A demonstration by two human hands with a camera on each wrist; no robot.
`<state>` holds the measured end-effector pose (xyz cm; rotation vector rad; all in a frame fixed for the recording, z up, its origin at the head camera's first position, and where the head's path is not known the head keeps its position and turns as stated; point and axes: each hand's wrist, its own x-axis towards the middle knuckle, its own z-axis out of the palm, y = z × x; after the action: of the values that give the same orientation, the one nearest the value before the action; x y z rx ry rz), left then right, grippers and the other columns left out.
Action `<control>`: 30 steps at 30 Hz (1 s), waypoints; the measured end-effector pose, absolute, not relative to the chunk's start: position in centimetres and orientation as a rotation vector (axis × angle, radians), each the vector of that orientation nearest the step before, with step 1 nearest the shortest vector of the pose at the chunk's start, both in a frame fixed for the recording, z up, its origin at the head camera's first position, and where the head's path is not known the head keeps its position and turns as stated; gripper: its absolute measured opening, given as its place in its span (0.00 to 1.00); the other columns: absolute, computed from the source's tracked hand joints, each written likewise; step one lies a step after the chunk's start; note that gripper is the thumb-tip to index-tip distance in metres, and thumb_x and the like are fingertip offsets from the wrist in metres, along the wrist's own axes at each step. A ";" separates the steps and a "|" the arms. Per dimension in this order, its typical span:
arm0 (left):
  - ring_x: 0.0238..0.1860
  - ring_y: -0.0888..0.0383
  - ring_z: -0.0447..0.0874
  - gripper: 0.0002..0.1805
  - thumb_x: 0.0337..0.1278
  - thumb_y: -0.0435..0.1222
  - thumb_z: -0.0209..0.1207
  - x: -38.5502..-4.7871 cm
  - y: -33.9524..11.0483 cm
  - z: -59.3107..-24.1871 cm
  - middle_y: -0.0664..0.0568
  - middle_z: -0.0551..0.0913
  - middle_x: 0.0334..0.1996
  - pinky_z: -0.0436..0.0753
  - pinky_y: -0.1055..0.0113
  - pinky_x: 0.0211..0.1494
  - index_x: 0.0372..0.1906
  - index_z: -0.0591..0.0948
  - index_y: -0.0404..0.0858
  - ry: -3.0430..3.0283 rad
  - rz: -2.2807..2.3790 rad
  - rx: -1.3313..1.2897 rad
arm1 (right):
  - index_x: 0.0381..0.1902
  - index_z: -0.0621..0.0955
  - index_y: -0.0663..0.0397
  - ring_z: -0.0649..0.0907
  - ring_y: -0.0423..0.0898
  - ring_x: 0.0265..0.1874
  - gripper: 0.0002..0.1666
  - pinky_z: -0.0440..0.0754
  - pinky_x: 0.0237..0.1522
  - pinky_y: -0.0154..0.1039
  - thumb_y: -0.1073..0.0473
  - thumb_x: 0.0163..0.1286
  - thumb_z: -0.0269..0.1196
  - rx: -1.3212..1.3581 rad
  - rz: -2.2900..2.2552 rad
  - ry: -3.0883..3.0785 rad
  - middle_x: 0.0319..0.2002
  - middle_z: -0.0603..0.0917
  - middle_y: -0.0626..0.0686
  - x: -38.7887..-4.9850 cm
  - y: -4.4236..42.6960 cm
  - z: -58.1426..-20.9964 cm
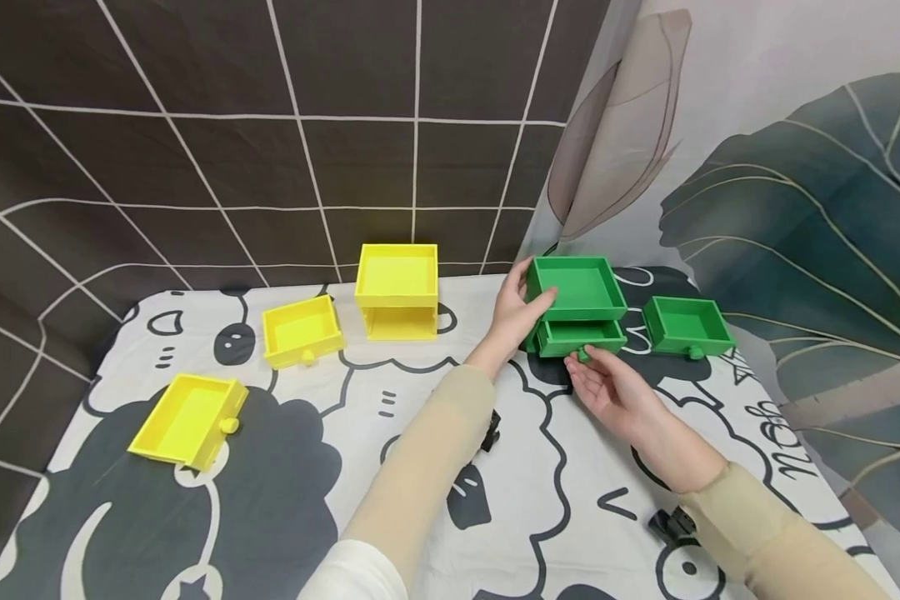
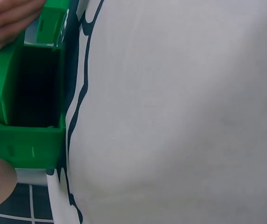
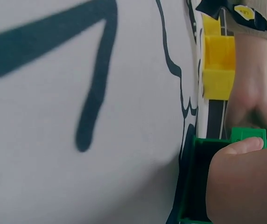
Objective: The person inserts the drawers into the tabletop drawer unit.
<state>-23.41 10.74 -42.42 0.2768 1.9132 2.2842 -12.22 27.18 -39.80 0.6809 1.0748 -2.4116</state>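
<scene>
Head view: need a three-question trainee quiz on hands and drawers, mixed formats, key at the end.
1. True or false: the right hand is at the knob of the green drawer that sticks partway out of the green cabinet.
2. Count: how many yellow drawers lie outside the yellow cabinet?
3. Choose: the left hand grips
A) the yellow cabinet
B) the loose green drawer
C) the green cabinet

Key:
1. True
2. Two, both left of the yellow cabinet in the head view
3. C
</scene>
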 end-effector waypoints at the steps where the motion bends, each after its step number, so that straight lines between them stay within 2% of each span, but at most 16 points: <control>1: 0.84 0.50 0.62 0.40 0.73 0.33 0.62 -23.4 10.8 -42.4 0.43 0.64 0.81 0.67 0.61 0.86 0.84 0.60 0.39 1.915 2.282 0.279 | 0.37 0.85 0.55 0.90 0.39 0.39 0.18 0.90 0.46 0.28 0.55 0.85 0.53 0.689 -2.415 1.068 0.36 0.91 0.50 -12.4 27.1 -39.8; 18: 0.83 0.49 0.63 0.39 0.72 0.32 0.61 -23.4 10.8 -42.6 0.41 0.64 0.80 0.68 0.63 0.86 0.83 0.61 0.37 1.936 2.297 0.296 | 0.35 0.84 0.57 0.90 0.40 0.35 0.19 0.90 0.43 0.29 0.56 0.86 0.53 0.723 -2.445 1.003 0.33 0.89 0.51 -15.4 26.2 -39.7; 23: 0.83 0.50 0.62 0.38 0.73 0.33 0.61 -23.5 10.9 -42.7 0.41 0.64 0.80 0.66 0.67 0.86 0.83 0.61 0.37 1.963 2.274 0.319 | 0.34 0.84 0.57 0.90 0.40 0.35 0.21 0.89 0.43 0.29 0.54 0.86 0.53 0.743 -2.442 0.992 0.32 0.90 0.51 -15.5 26.3 -39.7; 30: 0.83 0.50 0.63 0.38 0.72 0.32 0.61 -23.5 10.7 -42.8 0.42 0.64 0.80 0.68 0.66 0.85 0.83 0.61 0.38 1.948 2.286 0.311 | 0.34 0.85 0.58 0.90 0.40 0.36 0.22 0.90 0.44 0.29 0.52 0.85 0.54 0.731 -2.432 0.976 0.33 0.90 0.51 -15.3 26.1 -40.0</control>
<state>-23.53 10.71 -42.81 0.3114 1.9475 2.2860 -15.31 26.15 -39.96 0.7306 0.9761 -2.4324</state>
